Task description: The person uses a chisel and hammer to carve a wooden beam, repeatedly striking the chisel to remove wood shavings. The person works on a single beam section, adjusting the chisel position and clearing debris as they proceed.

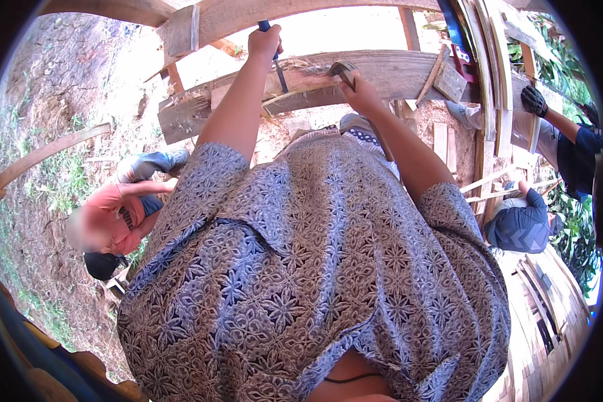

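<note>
My left hand [265, 41] is closed round the blue handle of a chisel [281, 76]. Its dark blade points down to a thick wooden beam [388, 67] that crosses in front of me. In my right hand [364, 95] is a hammer [343, 68], gripped close to its metal head. The hammer head is just over the beam, to the right of the chisel; I cannot tell whether it touches the wood. Between the two tools the beam's surface looks rough and chipped.
Loose wood pieces [450, 83] lie on the beam's right part, beside upright planks [489, 74]. A person in a red shirt [107, 208] is low at the left. At the right are a gloved person [576, 161] and another in a dark top [520, 224]. A second beam [301, 12] runs farther off.
</note>
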Demonstrator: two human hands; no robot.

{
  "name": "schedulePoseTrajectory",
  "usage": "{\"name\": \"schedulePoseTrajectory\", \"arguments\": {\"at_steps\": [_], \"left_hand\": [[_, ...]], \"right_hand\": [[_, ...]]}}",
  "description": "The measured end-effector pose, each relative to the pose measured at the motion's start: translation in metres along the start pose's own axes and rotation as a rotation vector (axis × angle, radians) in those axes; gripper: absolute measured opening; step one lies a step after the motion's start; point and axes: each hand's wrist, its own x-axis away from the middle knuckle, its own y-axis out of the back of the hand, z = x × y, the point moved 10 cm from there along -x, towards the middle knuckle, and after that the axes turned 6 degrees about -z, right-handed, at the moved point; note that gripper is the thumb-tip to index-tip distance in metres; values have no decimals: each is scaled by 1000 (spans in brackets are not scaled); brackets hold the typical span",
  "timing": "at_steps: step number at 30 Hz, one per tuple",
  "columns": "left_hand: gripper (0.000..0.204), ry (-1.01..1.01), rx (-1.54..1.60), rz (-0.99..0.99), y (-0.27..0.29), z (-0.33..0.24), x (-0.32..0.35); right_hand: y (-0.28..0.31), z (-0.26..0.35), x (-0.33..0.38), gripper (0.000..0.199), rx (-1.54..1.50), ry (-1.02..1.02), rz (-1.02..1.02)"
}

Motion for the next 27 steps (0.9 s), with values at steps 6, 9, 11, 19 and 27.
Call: {"name": "schedulePoseTrajectory", "arguments": {"at_steps": [6, 9, 11, 19, 27], "left_hand": [[28, -406, -10, 217, 17, -29, 110], [29, -499, 141, 130, 41, -38, 138], [30, -537, 151, 79, 39, -41, 150], [34, -540, 60, 88, 2, -26, 139], [33, -626, 54, 208, -12, -27, 141]], "right_hand": [[7, -4, -4, 35, -25, 67, -61], [12, 1, -4, 35, -48, 151, -82], [14, 1, -5, 36, -35, 123, -41], [15, 6, -12, 39, 36, 19, 81], [12, 3, -14, 35, -25, 18, 99]]}}
